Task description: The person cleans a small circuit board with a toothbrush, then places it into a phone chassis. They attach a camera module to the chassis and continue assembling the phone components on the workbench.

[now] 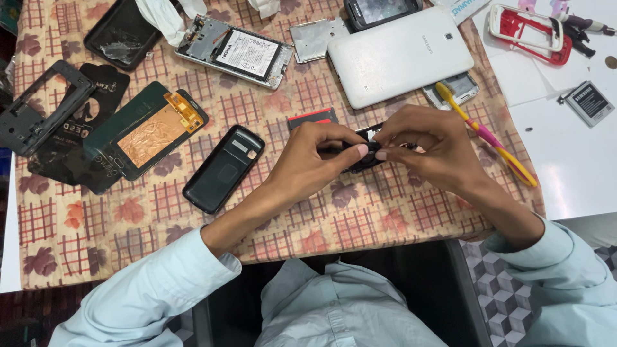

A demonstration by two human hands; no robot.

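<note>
My left hand [315, 157] and my right hand [427, 144] meet over the middle of the patterned tablecloth [116, 225]. Together they grip a small black phone part [363, 157], thumbs pressed onto it. Most of the part is hidden by my fingers. A black phone back cover [223, 168] lies just left of my left hand. A small red and black battery [313, 118] sits right behind my hands.
Behind lie a white tablet [398, 56] face down, an opened phone with battery [234, 51], a screen panel with copper backing [148, 128], a grey frame [42, 106], a yellow and pink toothbrush [488, 138], a red and white frame [530, 32] and a loose battery [590, 101].
</note>
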